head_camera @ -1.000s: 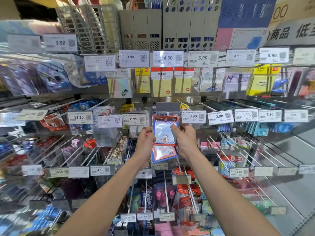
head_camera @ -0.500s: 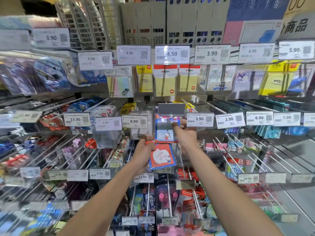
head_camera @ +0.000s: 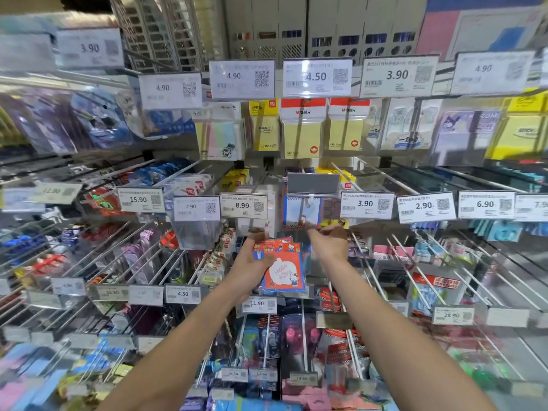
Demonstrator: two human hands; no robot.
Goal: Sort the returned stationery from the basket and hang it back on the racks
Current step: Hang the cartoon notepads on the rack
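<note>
A blue-and-white cartoon notepad pack (head_camera: 300, 209) hangs on a middle-row rack hook, under a blank grey label holder (head_camera: 312, 183) that is tipped up. Just below the pack is my right hand (head_camera: 328, 242), fingers loosely extended toward its bottom edge and holding nothing I can make out; the hand is blurred. My left hand (head_camera: 248, 262) grips the left edge of a red cartoon notepad pack (head_camera: 284, 269), with at least one more pack stacked behind it, held upright in front of the lower hooks. The basket is out of view.
Rows of long metal hooks (head_camera: 415, 262) jut toward me on all sides, each ending in a price tag such as 8.99 (head_camera: 243, 206) and 3.90 (head_camera: 367, 204). Yellow sticky-note packs (head_camera: 302, 134) hang in the row above. Grey file racks (head_camera: 267, 28) stand on top.
My right hand let go of the blue pack, which now hangs on the hook, and dropped below it. My left hand kept the red pack. The camera view tilted slightly.
</note>
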